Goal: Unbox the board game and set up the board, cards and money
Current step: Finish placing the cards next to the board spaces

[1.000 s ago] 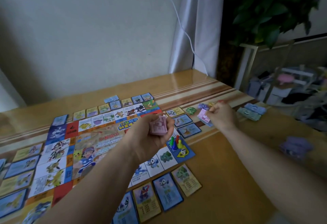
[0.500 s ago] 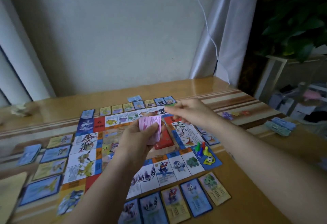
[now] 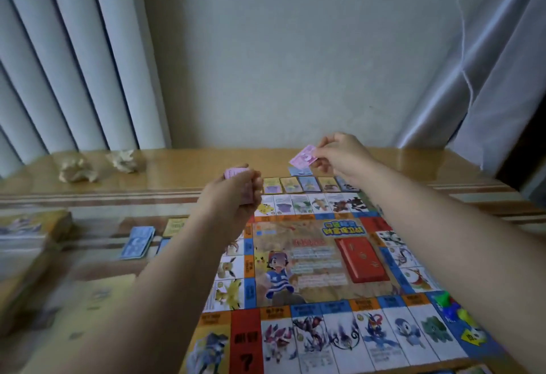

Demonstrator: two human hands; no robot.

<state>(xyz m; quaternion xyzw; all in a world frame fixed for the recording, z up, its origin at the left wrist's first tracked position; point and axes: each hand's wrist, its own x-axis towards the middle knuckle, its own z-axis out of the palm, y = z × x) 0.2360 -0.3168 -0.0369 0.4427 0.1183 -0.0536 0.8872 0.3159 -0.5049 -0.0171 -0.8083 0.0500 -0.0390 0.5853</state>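
Note:
The colourful game board (image 3: 319,261) lies flat on the wooden table (image 3: 192,167). My left hand (image 3: 236,196) is closed around a small stack of pink money notes (image 3: 233,172), held above the board's left edge. My right hand (image 3: 339,155) pinches a single pink note (image 3: 302,157) above the far side of the board, over a row of small cards (image 3: 295,184). A red card deck (image 3: 362,260) rests on the board's centre. Coloured pawns (image 3: 447,304) stand on the near right corner square.
A blue pile of notes (image 3: 137,242) lies left of the board. The game box (image 3: 29,243) sits blurred at the left edge. Two crumpled paper balls (image 3: 100,164) rest near the wall. Vertical blinds hang at the left, a curtain at the right.
My view has swung left. My right hand drew one pink note off the stack and carried it out to the far side of the board. My left hand kept the stack.

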